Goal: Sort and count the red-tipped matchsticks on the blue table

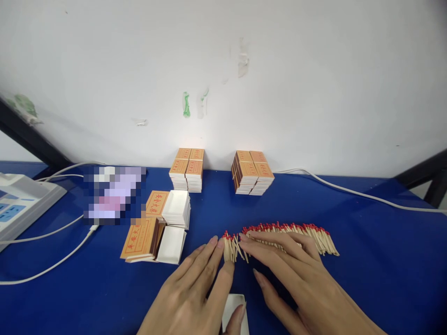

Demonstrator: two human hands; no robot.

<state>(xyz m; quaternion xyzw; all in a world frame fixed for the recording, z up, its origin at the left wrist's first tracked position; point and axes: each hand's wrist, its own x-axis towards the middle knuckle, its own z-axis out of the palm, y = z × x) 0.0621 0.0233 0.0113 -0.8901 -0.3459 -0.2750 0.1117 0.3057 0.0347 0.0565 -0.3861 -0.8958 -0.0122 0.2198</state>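
Beneath the thumb of the left grip (190,288) lies a shallow white rectangular cardboard tray (231,303), partly covered by that thumb; whether the thumb presses on it I cannot tell. The left grip is released, its fingers stretched forward, with the fingertips at the left side and lower ends of a small cluster of pale wooden matches with red heads (228,246). Across that cluster, the right grip (302,274) is released too, fingers extended and thumb spread apart from them. Its foremost fingertips come down just beside the cluster, near a few slanting matches, and its fingers partly hide a long row of red-headed wooden matches (324,239) that runs out to the right.

Left of and beyond the left grip, two piles of white cardboard trays (171,244) stand one behind the other, beside orange matchbox sleeves with dark print (140,237). Farther left are a blurred-out lilac object (115,193), a white cable (66,262) and a white plastic device with blue panels (24,197).

Well ahead of both grips, two block-shaped stacks of orange-topped matchboxes (186,165) stand apart near the back of the glossy blue tabletop (380,260). Beyond the right grip, another white cord (349,194) crosses toward the right edge. Farthest off rises a white wall (314,93) with torn scraps of tape (186,104).
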